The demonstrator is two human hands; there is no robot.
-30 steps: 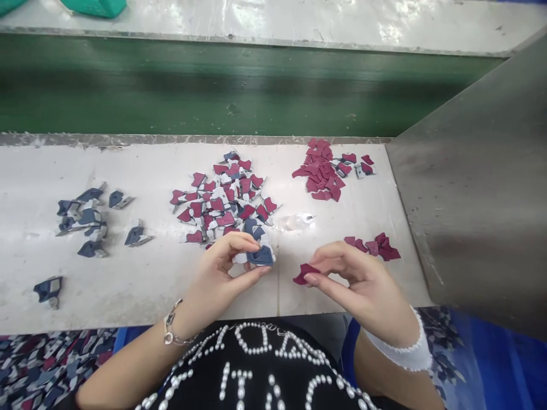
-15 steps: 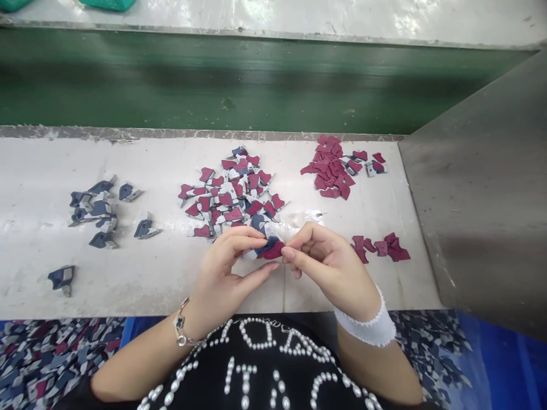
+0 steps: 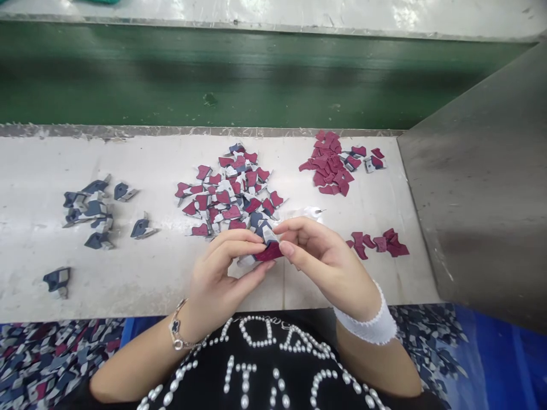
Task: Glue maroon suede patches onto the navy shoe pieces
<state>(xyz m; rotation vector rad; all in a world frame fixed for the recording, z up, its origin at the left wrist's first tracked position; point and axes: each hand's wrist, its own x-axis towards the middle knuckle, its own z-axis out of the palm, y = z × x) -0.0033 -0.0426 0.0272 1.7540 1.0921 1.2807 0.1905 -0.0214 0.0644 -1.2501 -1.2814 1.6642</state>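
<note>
Between my two hands is a small moulded plastic part (image 3: 269, 251), navy and grey with a maroon face turned toward me. My left hand (image 3: 228, 267) grips its left end with thumb and fingers. Closed on its right end is my right hand (image 3: 318, 262), the thumb pressing by the maroon edge. Just behind lies a pile of navy, grey and maroon parts (image 3: 231, 196). Loose maroon pieces (image 3: 329, 165) form a heap at the back right, and a few more maroon pieces (image 3: 391, 244) lie right of my right hand.
Several navy-grey parts (image 3: 96, 209) without maroon lie at the left of the white table (image 3: 149, 273). A small clear object with a thin tip (image 3: 314, 212) sits behind my right hand. A metal panel (image 3: 482, 188) bounds the right side. Bins of parts (image 3: 55, 359) stand below the front edge.
My right fingers have shifted up and around the held part, which has tilted so that more of its grey top shows. My left hand keeps its grip.
</note>
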